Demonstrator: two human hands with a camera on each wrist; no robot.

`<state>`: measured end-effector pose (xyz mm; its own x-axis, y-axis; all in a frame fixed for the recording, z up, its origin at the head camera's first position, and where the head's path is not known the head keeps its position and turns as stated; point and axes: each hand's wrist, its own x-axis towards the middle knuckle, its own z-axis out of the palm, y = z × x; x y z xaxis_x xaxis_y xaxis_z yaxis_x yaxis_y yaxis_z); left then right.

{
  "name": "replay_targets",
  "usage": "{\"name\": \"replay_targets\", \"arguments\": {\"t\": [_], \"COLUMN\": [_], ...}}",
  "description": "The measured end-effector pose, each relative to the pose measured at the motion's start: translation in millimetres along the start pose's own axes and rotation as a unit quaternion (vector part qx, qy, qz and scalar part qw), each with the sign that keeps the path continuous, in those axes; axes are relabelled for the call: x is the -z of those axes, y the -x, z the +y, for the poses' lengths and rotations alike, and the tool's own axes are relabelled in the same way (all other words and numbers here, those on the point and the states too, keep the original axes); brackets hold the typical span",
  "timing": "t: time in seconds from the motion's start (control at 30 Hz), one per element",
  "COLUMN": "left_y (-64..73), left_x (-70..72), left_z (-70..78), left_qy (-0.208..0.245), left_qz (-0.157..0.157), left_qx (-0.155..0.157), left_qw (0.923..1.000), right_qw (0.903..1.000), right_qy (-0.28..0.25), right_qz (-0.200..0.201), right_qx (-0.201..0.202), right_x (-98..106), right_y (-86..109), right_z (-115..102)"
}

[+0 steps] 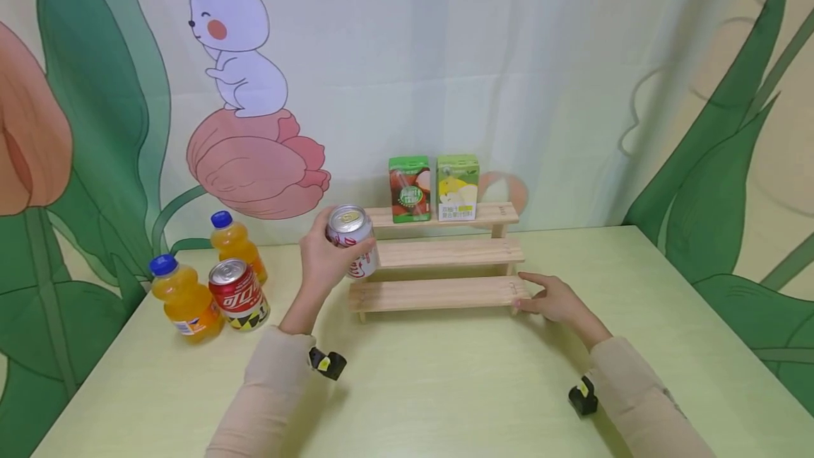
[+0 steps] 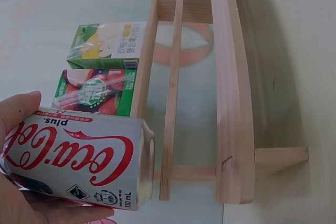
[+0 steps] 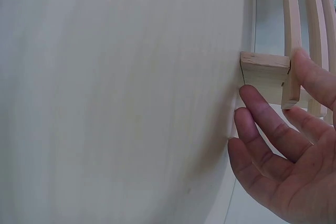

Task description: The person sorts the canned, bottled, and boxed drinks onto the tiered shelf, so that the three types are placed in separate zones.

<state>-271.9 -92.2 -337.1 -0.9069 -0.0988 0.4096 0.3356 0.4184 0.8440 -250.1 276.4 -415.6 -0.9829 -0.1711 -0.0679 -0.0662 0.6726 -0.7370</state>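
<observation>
White and silver, the can (image 2: 89, 156) sits in your left hand's (image 1: 320, 260) grasp, long axis near upright, by the left end of the wooden rack (image 1: 451, 253); your right hand (image 1: 556, 301), fingers loosely extended, touches the opposite end.

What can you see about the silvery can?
The silvery can looks like metal, with pale sides, big red Coca-Cola lettering, a small "plus" and a shiny round top. The left grip holds it roughly upright around its side, near the wooden shelf's left end. Whether can and shelf touch is unclear.
</observation>
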Motion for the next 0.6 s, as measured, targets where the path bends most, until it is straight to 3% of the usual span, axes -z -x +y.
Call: {"name": "replay_targets", "arguments": {"t": [0.43, 0.6], "left_y": [-1.4, -1.4], "left_x": [-15.8, -21.2], "left_z": [0.7, 3.0], "left_qy": [-0.006, -0.009], "left_qz": [-0.01, -0.015], "left_qx": [-0.019, -0.011], "left_qw": [0.9998, 0.9998], "right_qw": [1.0, 1.0], "right_qy": [-0.002, -0.005], "right_qz": [0.0, -0.003], "right_qx": [0.002, -0.008], "right_x": [0, 0], "right_y": [-0.8, -0.1], "right_z": [1, -1]}}
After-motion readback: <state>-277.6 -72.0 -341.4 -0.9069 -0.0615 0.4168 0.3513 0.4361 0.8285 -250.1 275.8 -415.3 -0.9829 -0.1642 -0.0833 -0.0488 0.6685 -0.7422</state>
